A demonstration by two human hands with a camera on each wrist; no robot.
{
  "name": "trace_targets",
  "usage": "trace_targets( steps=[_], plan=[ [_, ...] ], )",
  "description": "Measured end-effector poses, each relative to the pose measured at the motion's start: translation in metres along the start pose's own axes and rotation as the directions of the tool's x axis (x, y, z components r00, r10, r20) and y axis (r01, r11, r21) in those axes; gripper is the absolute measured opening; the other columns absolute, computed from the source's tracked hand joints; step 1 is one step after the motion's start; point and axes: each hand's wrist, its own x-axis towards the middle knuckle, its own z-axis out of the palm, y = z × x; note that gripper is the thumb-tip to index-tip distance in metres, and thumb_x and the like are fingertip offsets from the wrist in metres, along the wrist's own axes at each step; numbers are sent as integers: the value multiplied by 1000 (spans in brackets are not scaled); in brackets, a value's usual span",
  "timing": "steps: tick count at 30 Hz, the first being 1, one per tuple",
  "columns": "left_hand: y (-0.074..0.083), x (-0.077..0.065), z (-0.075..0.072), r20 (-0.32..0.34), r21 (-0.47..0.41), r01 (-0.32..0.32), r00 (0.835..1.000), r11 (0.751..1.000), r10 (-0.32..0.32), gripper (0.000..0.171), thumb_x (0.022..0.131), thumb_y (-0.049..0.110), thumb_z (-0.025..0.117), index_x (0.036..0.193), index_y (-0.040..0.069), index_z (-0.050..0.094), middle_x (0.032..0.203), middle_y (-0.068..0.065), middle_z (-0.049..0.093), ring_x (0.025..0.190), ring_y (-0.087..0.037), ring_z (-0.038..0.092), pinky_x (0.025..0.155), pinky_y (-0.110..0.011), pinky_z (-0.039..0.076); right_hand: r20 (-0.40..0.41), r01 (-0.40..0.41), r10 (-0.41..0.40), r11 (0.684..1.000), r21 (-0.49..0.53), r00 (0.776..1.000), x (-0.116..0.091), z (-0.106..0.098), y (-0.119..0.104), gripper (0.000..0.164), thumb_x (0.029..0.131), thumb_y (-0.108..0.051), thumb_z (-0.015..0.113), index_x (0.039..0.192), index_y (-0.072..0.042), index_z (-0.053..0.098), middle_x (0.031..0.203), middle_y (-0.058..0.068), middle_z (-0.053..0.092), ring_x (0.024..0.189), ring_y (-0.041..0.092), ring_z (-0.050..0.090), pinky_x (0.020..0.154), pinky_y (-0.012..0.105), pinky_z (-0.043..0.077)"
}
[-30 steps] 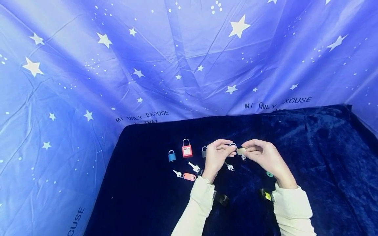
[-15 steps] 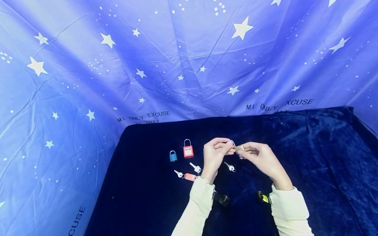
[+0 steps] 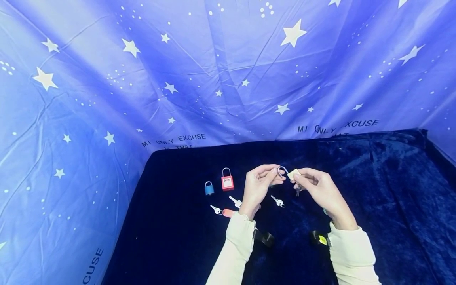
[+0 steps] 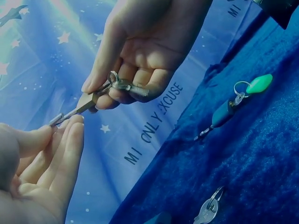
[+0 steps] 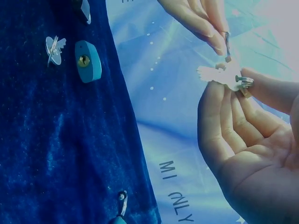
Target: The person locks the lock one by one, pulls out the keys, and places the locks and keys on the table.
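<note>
Between both hands is a small brass padlock (image 3: 293, 174), raised above the dark blue cloth. My left hand (image 3: 258, 188) pinches its curved metal shackle (image 3: 282, 169) with thumb and fingertips. The padlock's body is gripped by my right hand (image 3: 322, 190), thumb against the fingers. One leg of the shackle meets the body, while the bend points toward the left fingers. Silver keys (image 4: 133, 89) on a ring hang from the body beside the right fingers in the left wrist view. Fingers cover part of the body and shackle.
Left of the hands lie a blue padlock (image 3: 208, 189), a red padlock (image 3: 227, 182), silver keys (image 3: 215, 209) and a red tag (image 3: 228, 213). Another key (image 3: 277, 201) lies below the hands. A green tag (image 4: 259, 84) is attached at a dark padlock (image 4: 223, 113). Star-printed fabric (image 3: 228, 71) hangs behind.
The right hand has turned and lifted slightly, tilting the brass body. Its keys hang in clearer sight, and more of the shackle shows. The left hand keeps its pinch, a little higher.
</note>
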Motion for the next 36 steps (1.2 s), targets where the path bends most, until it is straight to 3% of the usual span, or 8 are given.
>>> trace_targets(
  steps=[8, 16, 23, 29, 36],
  plan=[
    [1, -1, 3, 16, 19, 15, 1000, 1000, -15, 27, 86, 14, 60, 108, -1, 60, 97, -21, 65, 80, -23, 65, 77, -43, 52, 12, -20, 21, 999, -38, 1000, -2, -2, -1, 41, 91, -38, 51, 112, -3, 58, 90, 11, 65, 79, 22, 63, 70, 34, 51],
    [-1, 1, 2, 21, 16, 3, 1000, 1000, -4, 27, 85, 10, 60, 108, -3, 59, 103, -32, 59, 84, -23, 65, 77, -42, 52, 29, 11, -9, 997, -81, 1000, -1, -3, 1, 38, 92, -40, 49, 108, -7, 61, 93, 15, 64, 78, 18, 62, 71, 37, 51],
    [-2, 1, 2, 42, 28, -6, 999, 1000, 5, 28, 86, 9, 59, 112, -2, 59, 108, -20, 62, 91, -23, 64, 82, -41, 51, 42, 21, -17, 996, -87, 999, 0, -4, 3, 36, 91, -40, 49, 106, -10, 62, 90, 14, 65, 77, 20, 61, 69, 37, 50],
    [-1, 1, 3, 102, 49, -23, 995, 999, 18, 31, 89, 16, 56, 116, 1, 57, 114, -17, 61, 100, -25, 61, 87, -42, 49, 50, 20, -16, 998, -68, 999, 0, -3, 3, 38, 92, -38, 50, 105, -5, 62, 89, 16, 65, 77, 24, 61, 67, 38, 51],
    [0, -1, 5, 104, 50, -28, 994, 998, 22, 30, 88, 15, 57, 114, 0, 57, 111, -20, 61, 98, -25, 61, 86, -42, 49, 50, 29, -24, 995, -92, 998, 0, -3, 4, 36, 92, -39, 50, 104, -8, 62, 88, 14, 64, 77, 25, 61, 66, 37, 50]
  ],
)
